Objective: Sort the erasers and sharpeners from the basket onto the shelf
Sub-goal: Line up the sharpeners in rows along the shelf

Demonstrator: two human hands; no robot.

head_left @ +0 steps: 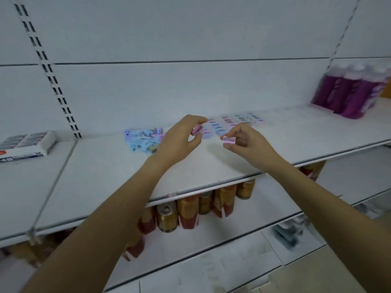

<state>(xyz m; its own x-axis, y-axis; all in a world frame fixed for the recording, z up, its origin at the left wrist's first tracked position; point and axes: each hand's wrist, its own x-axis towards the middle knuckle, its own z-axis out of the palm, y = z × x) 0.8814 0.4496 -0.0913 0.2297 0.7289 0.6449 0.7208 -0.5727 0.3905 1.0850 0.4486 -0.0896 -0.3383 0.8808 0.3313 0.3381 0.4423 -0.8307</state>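
My left hand [179,138] pinches a small pink sharpener [197,130] above the white shelf [105,176]. My right hand [245,142] pinches a second pink sharpener [229,140] between thumb and fingers, close to the left hand. Just behind both hands, neat rows of pastel sharpeners [230,122] lie on the shelf. To the left sits a loose pile of blue and lilac sharpeners [143,140]. No basket is in view.
A white box of erasers [25,144] lies at the shelf's far left. A pack of purple bottles [351,92] stands at the far right. Cans and cartons [190,210] fill the shelf below. Slotted uprights run up the back wall.
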